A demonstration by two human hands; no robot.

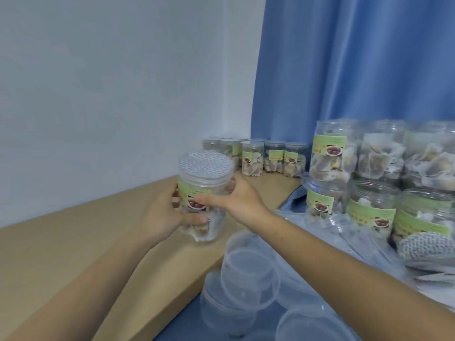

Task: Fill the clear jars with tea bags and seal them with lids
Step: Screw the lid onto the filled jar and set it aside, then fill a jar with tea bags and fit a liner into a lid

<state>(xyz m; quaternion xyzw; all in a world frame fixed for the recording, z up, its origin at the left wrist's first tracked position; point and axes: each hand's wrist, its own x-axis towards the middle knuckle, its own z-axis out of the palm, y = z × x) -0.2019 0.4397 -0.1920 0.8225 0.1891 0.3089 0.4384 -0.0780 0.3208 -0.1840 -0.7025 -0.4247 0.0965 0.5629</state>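
Holding a lidded clear plastic jar of tea bags (pixel 202 198) above the tan wooden shelf (pixel 73 242), I see both hands wrapped on it. Left hand (pixel 161 215) curls round its left side; right hand (pixel 237 201) grips its right. Filled jars (pixel 273 156) stand far right.

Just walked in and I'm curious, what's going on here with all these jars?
A person is packing tea bags into clear labelled jars. Both hands, the left hand and the right hand, hold one lidded jar above the tan tabletop, fingers curled round its sides. A row of sealed jars stands at the back by the blue curtain. More filled jars are stacked on the right, and loose clear lids lie in front.
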